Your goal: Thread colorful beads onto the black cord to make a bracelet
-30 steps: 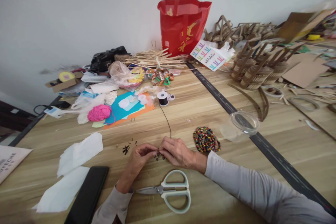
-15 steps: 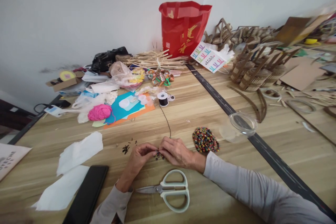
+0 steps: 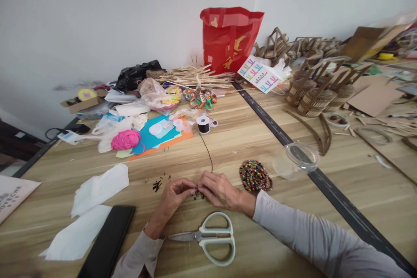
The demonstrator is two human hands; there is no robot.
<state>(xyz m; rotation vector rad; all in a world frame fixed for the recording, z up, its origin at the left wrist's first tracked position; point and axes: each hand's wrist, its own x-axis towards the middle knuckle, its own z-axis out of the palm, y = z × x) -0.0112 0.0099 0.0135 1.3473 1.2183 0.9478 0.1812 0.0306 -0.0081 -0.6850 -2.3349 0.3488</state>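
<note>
My left hand (image 3: 176, 193) and my right hand (image 3: 219, 190) meet fingertip to fingertip just above the table, both closed in a pinch. A thin black cord (image 3: 207, 150) runs from a white-rimmed spool (image 3: 203, 125) down to my right hand's fingers. What the left fingertips pinch is too small to make out. Several small dark beads (image 3: 195, 197) lie under and between the fingertips. Scissors with pale green handles (image 3: 233, 243) rest on the table below my hands. To the right of my right hand lies a coil of multicoloured bead strings (image 3: 256, 175).
Short black snippets (image 3: 157, 185) lie left of my left hand. White paper pieces (image 3: 99, 186) and a black flat case (image 3: 107, 243) sit further left. A clear round lid (image 3: 301, 156) is at right. Pink yarn (image 3: 125, 140), a red bag (image 3: 231, 39) and small woven baskets (image 3: 316, 100) stand behind.
The whole view has shifted slightly, with the background sitting a little lower in the picture. My hands keep the same pinch in the same place.
</note>
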